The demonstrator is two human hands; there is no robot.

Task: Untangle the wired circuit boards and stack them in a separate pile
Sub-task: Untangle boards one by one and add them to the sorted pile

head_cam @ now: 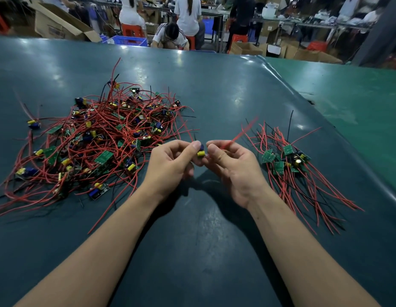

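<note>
Honestly most of the board I'm holding (pixel 201 153) is buried under my fingers, all you can really make out is a yellow part and a bit of blue between my two thumbs. My left hand (pixel 170 162) has it in a pinching grip, thumb on top and the other fingers curled under. My right hand (pixel 232 167) is curled round its other side and round a red wire (pixel 241 134) that streaks up and to the right, smeared by blur so I can't tell where it ends.

The big tangled pile (pixel 99 138) sits to my left on the bench (pixel 214 89), red and black leads every way, with green boards half sunk in it. Some wires run off the left edge of the view. The sorted pile (pixel 285 158) is to my right, boards bunched together, wires fanning toward me.

Bench top is dark teal and shiny with lamp glare, and a lighter green surface (pixel 347 94) butts against it on the right. Behind it: cardboard boxes (pixel 57 23), a blue crate (pixel 129 40), red stools (pixel 132 29), people at other tables, all soft and hard to read.
</note>
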